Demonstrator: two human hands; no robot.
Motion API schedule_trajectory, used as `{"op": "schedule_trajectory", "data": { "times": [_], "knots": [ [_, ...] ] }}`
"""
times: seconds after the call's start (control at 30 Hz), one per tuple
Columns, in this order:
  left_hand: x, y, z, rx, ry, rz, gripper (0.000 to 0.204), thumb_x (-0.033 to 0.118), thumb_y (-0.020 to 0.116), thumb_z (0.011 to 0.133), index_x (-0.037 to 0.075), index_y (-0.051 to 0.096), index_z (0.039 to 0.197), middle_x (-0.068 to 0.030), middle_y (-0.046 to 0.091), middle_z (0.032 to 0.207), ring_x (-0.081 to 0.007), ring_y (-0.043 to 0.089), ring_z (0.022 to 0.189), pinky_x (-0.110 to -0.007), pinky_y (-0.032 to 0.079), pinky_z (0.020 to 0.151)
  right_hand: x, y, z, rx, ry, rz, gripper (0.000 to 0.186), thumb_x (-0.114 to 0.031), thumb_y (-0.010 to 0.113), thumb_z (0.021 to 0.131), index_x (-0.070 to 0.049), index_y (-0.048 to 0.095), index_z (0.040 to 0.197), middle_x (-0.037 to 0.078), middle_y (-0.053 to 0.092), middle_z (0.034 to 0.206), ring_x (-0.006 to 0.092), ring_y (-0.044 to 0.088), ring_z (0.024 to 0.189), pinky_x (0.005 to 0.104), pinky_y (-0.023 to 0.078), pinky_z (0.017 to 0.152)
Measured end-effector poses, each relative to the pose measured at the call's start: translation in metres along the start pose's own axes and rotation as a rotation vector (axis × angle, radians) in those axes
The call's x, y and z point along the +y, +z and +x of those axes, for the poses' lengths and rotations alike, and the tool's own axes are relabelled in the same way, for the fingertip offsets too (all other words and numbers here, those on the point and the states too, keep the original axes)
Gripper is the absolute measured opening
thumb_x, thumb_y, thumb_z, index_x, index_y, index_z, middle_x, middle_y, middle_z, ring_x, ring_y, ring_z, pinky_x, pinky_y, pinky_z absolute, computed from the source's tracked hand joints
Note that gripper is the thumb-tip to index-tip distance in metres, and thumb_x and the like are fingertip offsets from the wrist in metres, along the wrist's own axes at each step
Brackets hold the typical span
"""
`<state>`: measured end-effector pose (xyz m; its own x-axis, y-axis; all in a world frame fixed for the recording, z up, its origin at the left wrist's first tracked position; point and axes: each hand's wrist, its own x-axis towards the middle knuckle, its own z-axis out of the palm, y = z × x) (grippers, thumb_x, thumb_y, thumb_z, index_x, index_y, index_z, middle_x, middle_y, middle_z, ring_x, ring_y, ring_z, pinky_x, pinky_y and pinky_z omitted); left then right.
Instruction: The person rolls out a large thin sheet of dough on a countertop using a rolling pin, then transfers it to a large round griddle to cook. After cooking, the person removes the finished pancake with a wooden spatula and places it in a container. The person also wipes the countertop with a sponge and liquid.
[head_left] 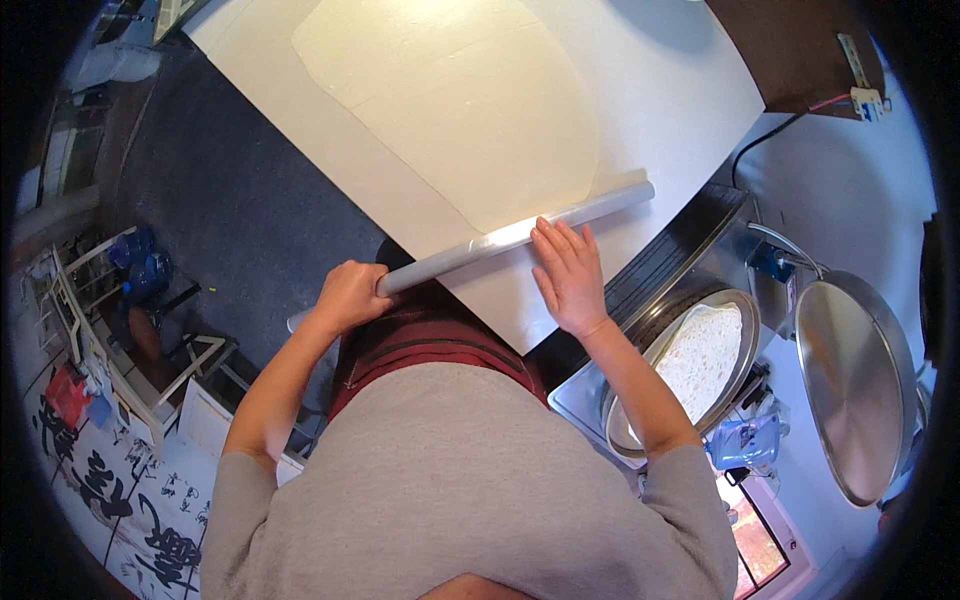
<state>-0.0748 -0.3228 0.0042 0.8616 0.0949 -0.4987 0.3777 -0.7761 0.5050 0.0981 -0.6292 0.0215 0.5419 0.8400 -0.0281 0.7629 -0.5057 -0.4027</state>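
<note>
a long grey tube (440, 264), glossy at its middle, slants across the near end of a thin, pale dough sheet (470, 100) on the white table (690, 100). bare tabletop borders the sheet left and right. the left hand (350, 295) is clamped round the tube beyond the table's edge; the right hand (570, 278), fingers straight, rests on it, dough ahead.

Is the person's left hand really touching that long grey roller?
Touching. The head view shows the left hand closed around the long grey roller, near its left end.
</note>
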Motion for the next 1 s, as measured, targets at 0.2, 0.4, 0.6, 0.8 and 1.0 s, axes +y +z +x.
{"op": "schedule_trajectory", "data": {
  "times": [0.2,0.4,0.6,0.8,1.0],
  "knots": [
    [-0.009,-0.010,-0.002,0.305,0.040,0.034,0.014,0.015,0.069,0.069,0.009,0.056,0.069,-0.0140,0.063,0.065,-0.0363,0.064,0.064,-0.046,0.050,0.057,0.053,-0.009,0.108,0.361,0.255,0.143,0.055,-0.025,0.063,0.091,-0.012,0.045,0.141,0.014,0.045,0.142,0.0328,0.050,0.121,0.0510,0.041,0.100],
    [-0.017,-0.004,0.009,0.469,0.002,0.131,0.020,0.016,0.070,0.073,0.007,0.053,0.075,-0.0168,0.063,0.072,-0.0400,0.063,0.067,-0.049,0.048,0.057,0.048,0.008,0.152,0.186,0.148,-0.290,0.056,-0.038,0.049,0.099,-0.020,0.037,0.151,0.007,0.025,0.161,0.0281,0.033,0.142,0.0464,0.033,0.112],
    [-0.006,0.021,-0.013,0.240,-0.065,0.174,0.017,0.017,0.070,0.075,0.006,0.057,0.077,-0.0196,0.066,0.072,-0.0413,0.066,0.070,-0.051,0.052,0.062,0.051,0.011,0.083,0.162,0.070,-0.197,0.055,-0.032,0.055,0.097,-0.015,0.042,0.148,0.007,0.028,0.161,0.0315,0.026,0.147,0.0522,0.024,0.118],
    [0.008,0.035,-0.033,0.020,-0.066,0.085,0.021,0.019,0.075,0.070,0.004,0.065,0.079,-0.0214,0.067,0.074,-0.0408,0.067,0.072,-0.051,0.053,0.065,0.040,0.006,-0.010,0.008,0.189,-0.110,0.059,-0.030,0.057,0.095,-0.012,0.041,0.149,0.009,0.032,0.159,0.0314,0.026,0.148,0.0518,0.023,0.119],
    [0.011,0.026,-0.053,0.049,-0.098,-0.183,0.018,0.015,0.073,0.066,0.006,0.066,0.080,-0.0168,0.066,0.075,-0.0378,0.066,0.072,-0.045,0.051,0.064,0.068,-0.018,-0.018,0.187,0.128,0.050,0.056,-0.026,0.057,0.094,-0.007,0.043,0.145,0.013,0.042,0.151,0.0338,0.041,0.135,0.0490,0.032,0.111]
  ]
}}
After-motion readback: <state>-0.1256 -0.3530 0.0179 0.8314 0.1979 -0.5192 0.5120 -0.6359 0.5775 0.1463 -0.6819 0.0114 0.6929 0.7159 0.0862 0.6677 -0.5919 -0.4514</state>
